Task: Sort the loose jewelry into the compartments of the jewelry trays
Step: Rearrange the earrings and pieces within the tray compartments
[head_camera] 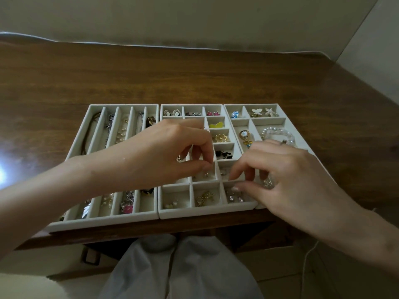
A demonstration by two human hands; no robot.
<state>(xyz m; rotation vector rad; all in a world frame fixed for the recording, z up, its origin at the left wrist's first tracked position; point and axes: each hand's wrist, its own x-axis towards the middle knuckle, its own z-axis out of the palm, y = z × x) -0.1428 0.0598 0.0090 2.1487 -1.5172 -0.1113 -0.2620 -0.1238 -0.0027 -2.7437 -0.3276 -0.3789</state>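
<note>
Three pale, fabric-lined jewelry trays sit side by side, touching, at the near edge of a dark wooden table [194, 72] in the middle of the frame.

The left tray [103, 222] is split into long channels that hold chains and necklaces, with a pink charm [127, 208] at the near end of one channel. The middle tray [205, 213] is a grid of small square compartments. Among its contents are a yellow piece [217, 125] near the far right, a gold piece [205, 197] in the middle compartment of the near row, and clear stones [234, 197] in the compartment to its right. The right tray [280, 106] has larger compartments, and a pearl bracelet [278, 133] lies in the biggest one.

The left hand [164, 152] reaches in from the lower left over the middle tray. Its thumb and forefinger tips are closed narrowly together above a compartment that holds a tiny stud [206, 175]. I cannot tell whether anything is between the fingertips.

The right hand [291, 175] comes from the lower right and covers the near part of the right tray. Its fingers curl downward, and the thumb reaches toward the near right corner of the middle tray. A small silvery piece [268, 183] glints under the curled fingers. I cannot tell whether the hand holds it or it lies in the tray.

Grey trousers [183, 268] fill the bottom centre.
</note>
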